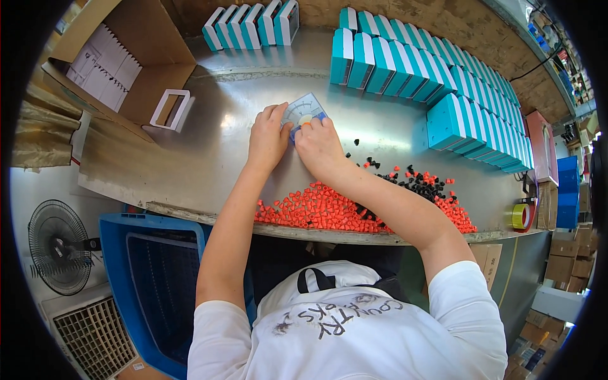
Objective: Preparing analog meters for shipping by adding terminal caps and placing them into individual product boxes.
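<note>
A dial meter [305, 109] with a pale, arc-marked scale and a blue lower part lies tilted on the metal table. My left hand [269, 136] closes on its left side, thumb near the lower edge. At the meter's lower right, the fingers of my right hand [318, 144] are pinched together. A bit of orange shows at these fingertips, but what they hold is hidden. Below my hands a heap of small red caps [316, 208] spreads along the table's near edge, partly under my right forearm. Black caps [427, 185] lie mixed with red ones to the right.
Rows of teal-and-white boxed units [392, 66] stand at the back right, with a shorter row [250, 26] at the back left. An open carton [155, 82] holds white parts; a white frame [170, 109] sits beside it. Yellow tape [520, 216] is far right; a blue crate [114, 266] stands below left.
</note>
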`<state>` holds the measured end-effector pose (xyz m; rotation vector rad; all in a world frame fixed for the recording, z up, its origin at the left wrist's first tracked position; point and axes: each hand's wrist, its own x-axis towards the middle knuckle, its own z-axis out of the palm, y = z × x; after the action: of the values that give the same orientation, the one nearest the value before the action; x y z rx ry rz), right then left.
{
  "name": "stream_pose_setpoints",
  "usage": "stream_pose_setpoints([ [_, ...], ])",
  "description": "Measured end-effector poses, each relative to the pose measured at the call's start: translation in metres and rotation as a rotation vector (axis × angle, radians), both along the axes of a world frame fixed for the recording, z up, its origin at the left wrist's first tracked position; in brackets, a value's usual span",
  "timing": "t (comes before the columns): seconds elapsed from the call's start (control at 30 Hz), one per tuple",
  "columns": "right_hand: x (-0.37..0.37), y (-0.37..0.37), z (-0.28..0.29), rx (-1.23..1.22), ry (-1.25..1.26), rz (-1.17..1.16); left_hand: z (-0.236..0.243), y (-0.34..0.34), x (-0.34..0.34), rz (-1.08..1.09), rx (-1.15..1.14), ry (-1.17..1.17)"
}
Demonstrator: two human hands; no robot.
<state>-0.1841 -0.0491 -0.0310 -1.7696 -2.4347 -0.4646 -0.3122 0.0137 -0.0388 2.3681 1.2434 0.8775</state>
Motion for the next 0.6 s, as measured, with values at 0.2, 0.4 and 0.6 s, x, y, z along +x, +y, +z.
stream_pose_setpoints([
  [0.2,0.007,0.006,-0.005,0.01,0.089,0.013,-0.004,0.003,0.002,-0.032,0.06,-0.033],
  [0.4,0.044,-0.012,0.006,0.057,0.561,-0.131,-0.016,0.013,0.0,0.023,-0.399,-0.254],
  [0.6,0.062,-0.032,0.021,0.248,0.493,-0.064,-0.001,0.024,0.015,0.06,-0.944,-0.707],
])
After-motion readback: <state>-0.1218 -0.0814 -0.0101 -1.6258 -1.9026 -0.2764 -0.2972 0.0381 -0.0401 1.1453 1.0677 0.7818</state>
